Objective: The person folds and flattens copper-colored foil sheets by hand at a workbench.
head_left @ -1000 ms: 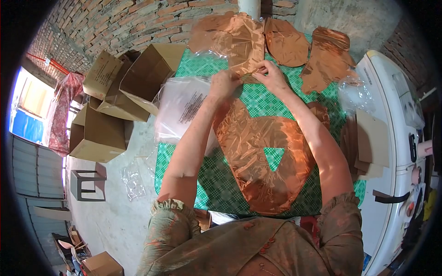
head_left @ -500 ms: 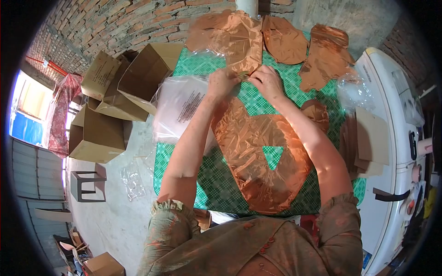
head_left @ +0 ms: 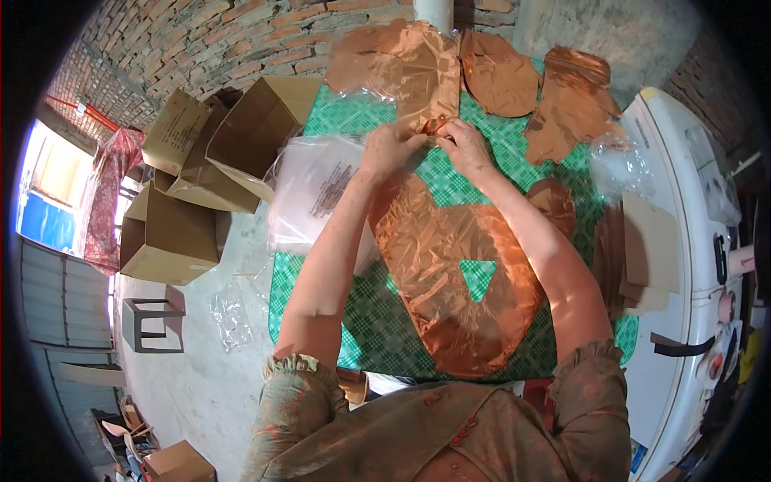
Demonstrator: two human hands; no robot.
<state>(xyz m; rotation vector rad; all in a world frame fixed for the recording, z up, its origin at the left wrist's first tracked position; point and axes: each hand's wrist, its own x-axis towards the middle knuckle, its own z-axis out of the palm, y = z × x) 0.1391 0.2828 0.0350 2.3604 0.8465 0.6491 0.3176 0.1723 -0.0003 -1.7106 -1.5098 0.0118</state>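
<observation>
On a green plaid tablecloth (head_left: 369, 337) lies a flat copper-coloured foil balloon (head_left: 458, 321) with a triangular opening through which the green shows. Beyond it, my left hand (head_left: 389, 150) and my right hand (head_left: 467, 150) meet, fingertips pinched close together on a small crumpled bit of copper foil (head_left: 434, 126). This bit touches the near end of another copper foil balloon (head_left: 426, 80) at the far edge. Whether it belongs to that balloon or to the near one is hidden by my fingers. A stack of clear plastic bags (head_left: 313, 193) lies beside my left forearm.
More copper foil pieces (head_left: 499, 76) lie along the far edge. Open cardboard boxes (head_left: 249, 132) stand on the left. To the right are cardboard sheets (head_left: 650, 249), a crumpled clear bag (head_left: 618, 165) and a white appliance (head_left: 683, 177). A brick wall (head_left: 201, 52) rises behind.
My fingers have shifted slightly on the foil, and more of its shiny orange surface shows between them. My right hand has turned a little, fingers more curled. The foil pieces have barely moved.
</observation>
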